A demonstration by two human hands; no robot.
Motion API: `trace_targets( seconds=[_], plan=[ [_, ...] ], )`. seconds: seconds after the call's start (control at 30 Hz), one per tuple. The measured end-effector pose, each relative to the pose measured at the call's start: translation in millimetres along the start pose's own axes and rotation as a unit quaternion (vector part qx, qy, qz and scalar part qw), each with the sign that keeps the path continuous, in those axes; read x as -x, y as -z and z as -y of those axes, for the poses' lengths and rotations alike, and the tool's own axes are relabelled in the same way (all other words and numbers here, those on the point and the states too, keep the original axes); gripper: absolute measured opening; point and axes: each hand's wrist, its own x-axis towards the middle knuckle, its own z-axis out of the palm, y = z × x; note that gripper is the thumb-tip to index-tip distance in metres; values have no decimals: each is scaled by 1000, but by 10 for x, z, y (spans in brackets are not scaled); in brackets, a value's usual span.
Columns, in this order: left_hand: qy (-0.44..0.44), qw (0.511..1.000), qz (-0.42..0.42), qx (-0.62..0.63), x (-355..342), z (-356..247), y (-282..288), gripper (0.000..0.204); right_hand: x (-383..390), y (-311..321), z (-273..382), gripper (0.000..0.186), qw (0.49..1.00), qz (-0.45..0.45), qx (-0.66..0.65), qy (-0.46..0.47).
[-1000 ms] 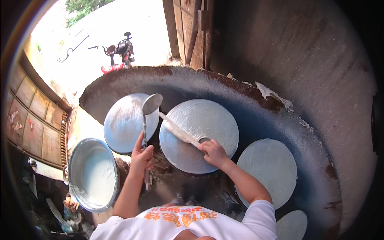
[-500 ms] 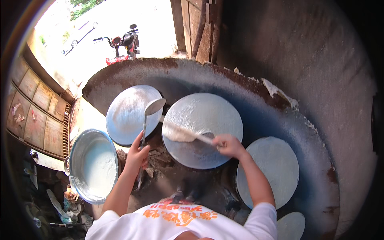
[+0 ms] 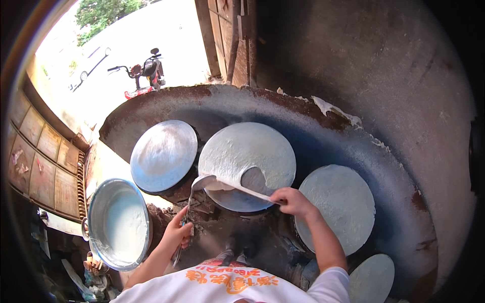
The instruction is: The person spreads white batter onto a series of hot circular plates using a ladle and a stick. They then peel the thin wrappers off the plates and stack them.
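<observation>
1. Curved dark surround (image 3: 288, 103): arcs behind the round plates.
2. Middle plate (image 3: 237, 201): pale batter (image 3: 247, 141) covers most of it; its near edge shows bare metal.
3. Right plate (image 3: 336, 209): pale all over, just beyond the right grip.
4. Left plate (image 3: 164, 156): tilted in view, farther out than the left grip.
5. Basin (image 3: 107, 196): holds pale batter, left of the left grip.
6. Ladle (image 3: 203, 182): handle within the left grip, bowl above it, meeting the spreader's far end in view; contact is unclear.
7. Spreader (image 3: 252, 192): batter-coated, reaching left from the right grip across the middle plate's near half.
8. Right grip (image 3: 295, 202): closed around the spreader's end.
9. Left grip (image 3: 177, 232): fingers wrapped around the ladle's handle.
</observation>
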Motion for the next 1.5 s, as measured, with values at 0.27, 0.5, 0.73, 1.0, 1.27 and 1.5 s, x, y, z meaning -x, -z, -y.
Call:
trace_targets(
  seconds=[0.27,0.5,0.73,1.0,1.27,1.5],
  plan=[
    [-18,999,42,21,-146,-14,-115,63,313,-505,13,35,976,-153,155,7],
    [-109,983,82,124,398,-712,515,63,572,-2074,616,36,888,-410,-171,-119],
    [-215,953,138,162,427,-645,976,65,-1726,-3576,721,23,721,-403,-520,-216],
    [-206,950,194,129,493,-687,1327,62,-665,-3717,1123,21,633,-518,-533,-218],
    [-190,950,223,109,499,-586,1141,62,-724,-3083,981,18,669,-574,-422,-213],
    [-193,965,174,38,357,-589,1076,64,261,-3213,1017,31,678,-485,-441,-333]
  ],
)
